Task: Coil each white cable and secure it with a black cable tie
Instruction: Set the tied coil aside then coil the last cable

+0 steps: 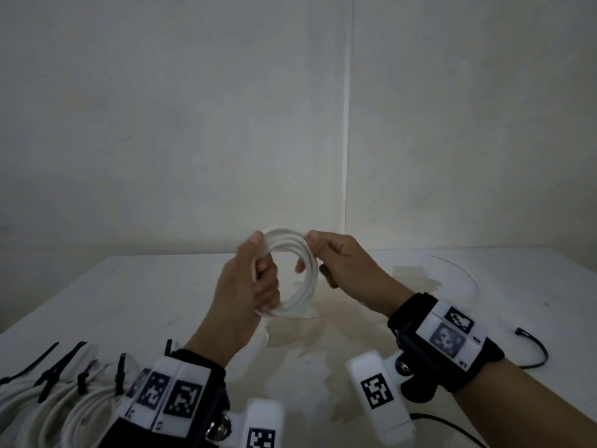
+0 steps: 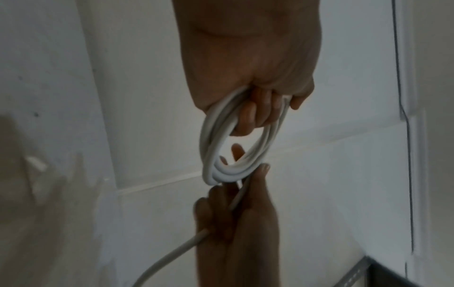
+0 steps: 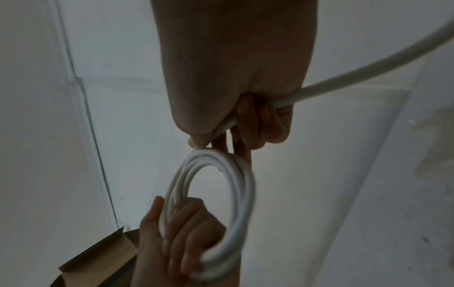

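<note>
Table (image 1: 161, 286), white and stained at the centre, carries the work. Finished bundles (image 1: 48, 392) of white cable with black ties lie at its near left edge. One loose black cable tie (image 1: 536, 350) lies on the table to the right, well apart from both hands.

The white cable (image 1: 290, 270) is held above the table as a coil of several turns. The left hand (image 1: 255, 279) has its fingers curled through the coil, gripping the left side. The right hand (image 1: 342, 263) pinches the upper right of the coil, with the free tail (image 3: 356, 77) running through its palm.

Risk, as judged: the right hand must release to fetch the tie; the stiff turns may then spring apart unless the left grip covers every turn. The unwound tail could drag and loosen the outer loop.
</note>
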`<state>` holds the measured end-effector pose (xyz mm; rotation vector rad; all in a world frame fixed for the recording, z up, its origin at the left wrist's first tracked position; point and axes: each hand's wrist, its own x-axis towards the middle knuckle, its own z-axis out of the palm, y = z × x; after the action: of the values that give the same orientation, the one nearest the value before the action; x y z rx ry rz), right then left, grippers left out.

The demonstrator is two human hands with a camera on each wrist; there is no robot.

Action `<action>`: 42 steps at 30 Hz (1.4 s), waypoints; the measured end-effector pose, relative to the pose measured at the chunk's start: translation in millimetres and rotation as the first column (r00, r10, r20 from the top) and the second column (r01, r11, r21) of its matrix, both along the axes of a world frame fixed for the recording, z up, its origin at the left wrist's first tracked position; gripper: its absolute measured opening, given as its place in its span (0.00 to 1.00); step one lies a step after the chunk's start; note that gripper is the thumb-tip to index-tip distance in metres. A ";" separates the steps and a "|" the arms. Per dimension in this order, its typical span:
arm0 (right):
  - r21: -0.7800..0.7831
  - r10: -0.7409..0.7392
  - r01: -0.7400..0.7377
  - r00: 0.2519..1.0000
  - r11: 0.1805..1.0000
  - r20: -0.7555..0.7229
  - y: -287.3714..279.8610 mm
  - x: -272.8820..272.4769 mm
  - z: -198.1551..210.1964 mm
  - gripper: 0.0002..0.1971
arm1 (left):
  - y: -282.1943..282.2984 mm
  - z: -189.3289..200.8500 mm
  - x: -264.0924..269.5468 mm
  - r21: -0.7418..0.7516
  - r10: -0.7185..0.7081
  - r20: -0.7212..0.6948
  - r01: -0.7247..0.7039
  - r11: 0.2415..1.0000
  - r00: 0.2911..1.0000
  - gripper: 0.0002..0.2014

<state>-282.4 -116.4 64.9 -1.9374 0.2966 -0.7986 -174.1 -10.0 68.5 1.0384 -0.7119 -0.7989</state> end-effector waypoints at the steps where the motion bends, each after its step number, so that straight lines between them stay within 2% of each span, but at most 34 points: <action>1: 0.062 0.025 -0.024 1.000 0.998 -0.012 3.3 -0.5 -0.3 0.19 | -0.2 3.2 1.6 -0.040 0.001 -0.059 -0.004 0.999 0.998 0.23; 5: 0.132 0.002 -0.007 0.999 0.991 0.036 13.1 3.6 -2.1 0.18 | -1.4 3.9 0.9 -0.102 0.064 -0.127 -0.077 0.992 0.990 0.23; 9: 0.013 -0.094 0.093 0.994 0.996 0.060 21.3 9.4 -10.1 0.15 | -2.3 -4.7 -0.9 -0.099 0.092 -0.133 -0.106 0.989 0.987 0.23; 12: -0.102 -0.205 0.213 0.975 0.972 0.080 15.8 11.7 -12.9 0.15 | -1.1 -5.4 4.5 -0.105 -0.031 -0.107 0.020 0.994 0.994 0.24; 15: -0.164 -0.240 0.248 0.968 0.955 0.070 10.3 6.8 -8.1 0.15 | 5.4 -1.1 10.8 -0.097 -0.184 -0.121 0.173 0.980 0.976 0.23; 17: -0.199 -0.247 0.253 0.967 0.947 0.056 8.8 4.0 -5.6 0.16 | 7.7 0.7 9.6 -0.099 -0.218 -0.137 0.206 0.974 0.966 0.22; 23: -0.167 -0.211 0.219 0.975 0.961 0.068 9.2 6.1 -4.8 0.15 | 1.5 2.2 -4.3 -0.143 -0.119 -0.286 0.080 0.987 0.951 0.22; 30: -0.134 -0.196 0.203 0.978 0.970 0.066 4.9 4.2 -9.7 0.16 | -5.2 3.8 -12.6 -0.120 -0.054 -0.304 0.018 0.993 0.951 0.22; 32: -0.175 -0.203 0.209 0.978 0.962 0.052 1.8 2.6 -12.6 0.16 | -6.5 2.1 -13.0 -0.107 -0.041 -0.309 0.008 0.994 0.950 0.22; 36: -0.223 -0.223 0.234 0.972 0.946 0.075 -3.9 -7.0 -23.2 0.08 | -5.5 0.8 -5.6 -0.123 -0.015 -0.366 -0.033 0.992 0.930 0.21; 38: -0.240 -0.253 0.262 0.965 0.935 0.071 -7.8 -13.5 -29.7 0.07 | -4.8 1.5 0.7 -0.134 0.013 -0.381 -0.069 0.989 0.924 0.21; 42: -0.386 -0.304 0.261 0.951 0.885 -0.052 -17.9 -15.9 -39.8 0.08 | -4.5 2.3 12.4 -0.153 0.088 -0.386 -0.157 0.976 0.918 0.21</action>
<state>-298.3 -134.2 25.1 -2.3387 0.5375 -0.9952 -161.7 -14.4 70.8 0.7269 -0.3760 -0.7800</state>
